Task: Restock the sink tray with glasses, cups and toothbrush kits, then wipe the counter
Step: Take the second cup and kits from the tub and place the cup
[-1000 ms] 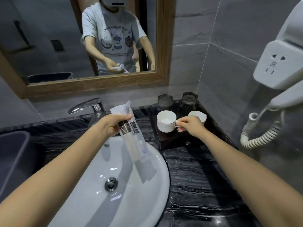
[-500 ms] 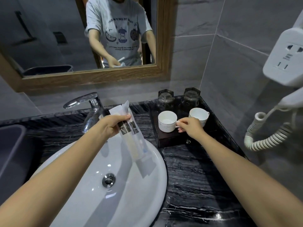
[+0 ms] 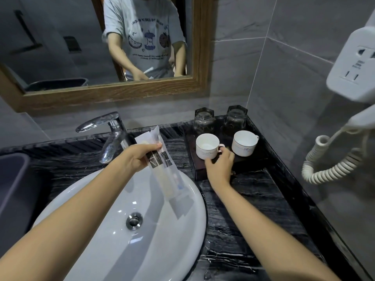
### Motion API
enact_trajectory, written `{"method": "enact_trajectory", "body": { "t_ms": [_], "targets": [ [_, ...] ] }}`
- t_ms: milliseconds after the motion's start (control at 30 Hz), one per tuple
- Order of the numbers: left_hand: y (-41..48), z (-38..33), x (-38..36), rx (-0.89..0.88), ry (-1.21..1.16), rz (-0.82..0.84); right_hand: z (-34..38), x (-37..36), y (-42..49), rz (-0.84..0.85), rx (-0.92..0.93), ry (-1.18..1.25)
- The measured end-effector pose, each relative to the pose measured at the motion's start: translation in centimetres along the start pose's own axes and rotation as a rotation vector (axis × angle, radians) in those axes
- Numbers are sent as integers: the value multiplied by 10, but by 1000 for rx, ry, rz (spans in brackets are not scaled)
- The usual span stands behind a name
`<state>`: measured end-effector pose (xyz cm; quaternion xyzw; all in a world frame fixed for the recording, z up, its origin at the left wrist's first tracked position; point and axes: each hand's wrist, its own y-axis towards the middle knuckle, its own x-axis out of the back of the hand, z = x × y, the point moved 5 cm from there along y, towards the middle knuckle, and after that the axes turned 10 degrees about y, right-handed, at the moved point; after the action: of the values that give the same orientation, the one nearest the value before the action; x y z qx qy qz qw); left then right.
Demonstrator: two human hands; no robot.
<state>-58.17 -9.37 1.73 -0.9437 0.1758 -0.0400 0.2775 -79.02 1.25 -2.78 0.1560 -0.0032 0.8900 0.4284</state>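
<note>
A dark tray sits in the counter's back right corner. On it stand two upturned glasses at the back and two white cups in front. My right hand pinches the handle of the left cup, which rests on the tray. The right cup stands free beside it. My left hand holds clear-wrapped toothbrush kits above the basin, slanting down to the right.
A white basin with a chrome tap fills the lower left. A grey bin stands at the left edge. Black marble counter runs in front of the tray. A wall hairdryer with coiled cord hangs right. A mirror hangs above.
My right hand has set the left cup down on the tray, still gripping its handle. The view tilted down and nearer. The left hand keeps the kits in place.
</note>
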Motion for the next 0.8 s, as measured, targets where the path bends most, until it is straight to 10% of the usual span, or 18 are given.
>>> {"method": "enact_trajectory", "body": {
  "t_ms": [800],
  "targets": [
    [-1, 7, -17, 14, 47, 29, 3, -6, 10, 27, -31, -51]
  ]
}}
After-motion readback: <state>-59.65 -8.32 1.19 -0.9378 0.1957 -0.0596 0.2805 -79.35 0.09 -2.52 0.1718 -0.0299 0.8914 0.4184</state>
